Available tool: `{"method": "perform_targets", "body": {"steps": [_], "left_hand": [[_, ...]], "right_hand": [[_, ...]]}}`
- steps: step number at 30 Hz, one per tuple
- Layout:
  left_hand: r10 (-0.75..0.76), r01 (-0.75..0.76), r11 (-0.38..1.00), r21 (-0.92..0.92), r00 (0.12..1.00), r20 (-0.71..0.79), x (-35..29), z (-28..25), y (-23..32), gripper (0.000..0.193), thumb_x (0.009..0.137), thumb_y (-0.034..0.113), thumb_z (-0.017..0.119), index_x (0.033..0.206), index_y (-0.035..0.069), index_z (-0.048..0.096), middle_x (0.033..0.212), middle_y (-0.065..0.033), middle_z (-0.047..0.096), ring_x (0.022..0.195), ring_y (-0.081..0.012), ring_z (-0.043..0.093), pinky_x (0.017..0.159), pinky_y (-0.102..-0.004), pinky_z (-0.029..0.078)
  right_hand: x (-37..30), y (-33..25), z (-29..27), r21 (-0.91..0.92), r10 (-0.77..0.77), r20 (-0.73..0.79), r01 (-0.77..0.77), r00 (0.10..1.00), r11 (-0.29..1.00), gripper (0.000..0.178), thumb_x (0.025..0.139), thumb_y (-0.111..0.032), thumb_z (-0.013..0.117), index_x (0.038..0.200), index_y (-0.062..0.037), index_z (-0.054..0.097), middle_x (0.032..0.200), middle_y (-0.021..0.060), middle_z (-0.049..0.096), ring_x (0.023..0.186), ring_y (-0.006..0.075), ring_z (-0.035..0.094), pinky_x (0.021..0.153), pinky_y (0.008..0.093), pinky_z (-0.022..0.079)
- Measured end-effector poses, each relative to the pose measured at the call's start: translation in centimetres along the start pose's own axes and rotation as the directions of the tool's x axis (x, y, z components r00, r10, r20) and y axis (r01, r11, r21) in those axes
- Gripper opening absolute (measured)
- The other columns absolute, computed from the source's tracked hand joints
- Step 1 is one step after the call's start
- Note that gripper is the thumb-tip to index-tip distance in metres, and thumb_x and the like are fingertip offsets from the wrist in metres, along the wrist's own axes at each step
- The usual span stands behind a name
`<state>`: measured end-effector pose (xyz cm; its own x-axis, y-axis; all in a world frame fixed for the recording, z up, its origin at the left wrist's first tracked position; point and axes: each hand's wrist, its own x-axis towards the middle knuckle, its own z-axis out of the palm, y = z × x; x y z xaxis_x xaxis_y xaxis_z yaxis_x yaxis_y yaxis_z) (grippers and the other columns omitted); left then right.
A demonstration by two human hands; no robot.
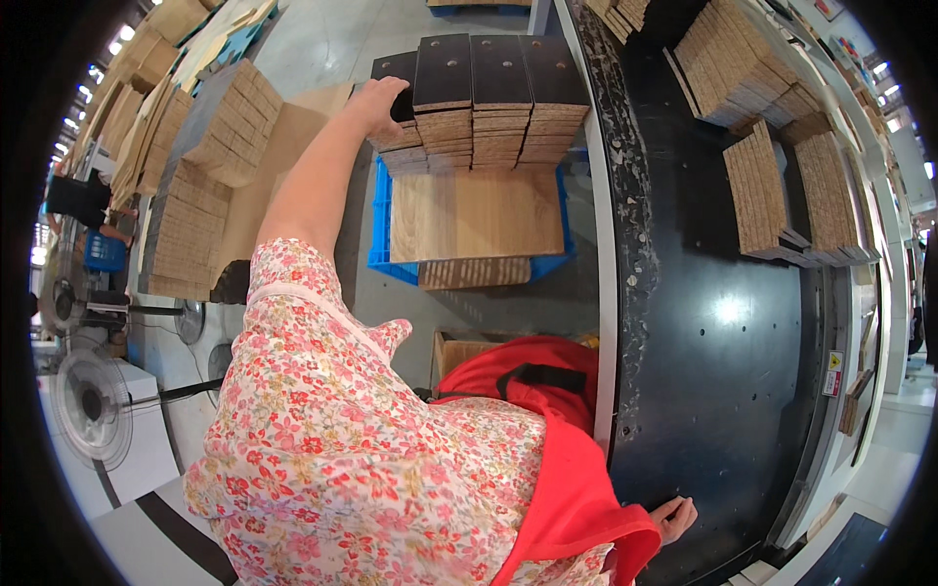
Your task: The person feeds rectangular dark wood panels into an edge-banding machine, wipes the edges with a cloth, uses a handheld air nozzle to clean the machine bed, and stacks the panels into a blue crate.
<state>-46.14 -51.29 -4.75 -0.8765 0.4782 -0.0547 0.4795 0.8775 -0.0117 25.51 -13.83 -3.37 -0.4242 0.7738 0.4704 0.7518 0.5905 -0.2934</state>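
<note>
My left hand (379,105) reaches forward to the leftmost stack of black-faced particle boards (394,66). Its fingers and thumb are bent round the left part of the top board. Three taller stacks of the same boards (500,68) stand beside it, each top face showing a round hole. They rest on a wood-grain panel (479,215) over a blue pallet (379,220). Low on the right, my right hand (674,519) is at the black work surface (723,410), its fingers curled closed. What they hold, if anything, is hidden.
Stacked boards (200,195) stand to the left, near standing fans (93,405). More board stacks (752,190) lie on the far right of the work surface, whose pale metal edge (604,293) runs along my right. A red cloth (528,376) hangs at my front. Another person (83,198) is far left.
</note>
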Motion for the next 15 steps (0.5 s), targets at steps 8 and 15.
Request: {"method": "perform_targets", "body": {"steps": [8,15], "left_hand": [[0.068,-0.07,0.997,-0.025,0.996,-0.061,-0.2,0.1,0.1,0.095,0.061,0.025,0.087,0.144,0.008,0.044,0.147,-0.0132,0.046,0.133,-0.0348,0.044,0.111,-0.0431,0.04],[0.021,-0.037,0.999,-0.037,0.926,-0.376,-0.4,-5.3,1.4,0.082,0.073,0.029,0.082,0.141,0.003,0.046,0.141,-0.0221,0.049,0.133,-0.0359,0.045,0.111,-0.0442,0.038]], "right_hand": [[-0.1,-0.7,-0.3,0.019,0.01,0.0,-0.01,1.0,1.0,0.015,0.095,0.002,0.059,0.104,0.0135,0.061,0.096,0.0191,0.06,0.088,0.0326,0.06,0.076,0.0387,0.05],[0.3,-1.3,-0.4,0.026,0.002,0.009,-0.002,1.0,1.0,0.014,0.094,0.001,0.06,0.105,0.01,0.062,0.101,0.0187,0.061,0.089,0.0325,0.061,0.077,0.0383,0.051]]}}
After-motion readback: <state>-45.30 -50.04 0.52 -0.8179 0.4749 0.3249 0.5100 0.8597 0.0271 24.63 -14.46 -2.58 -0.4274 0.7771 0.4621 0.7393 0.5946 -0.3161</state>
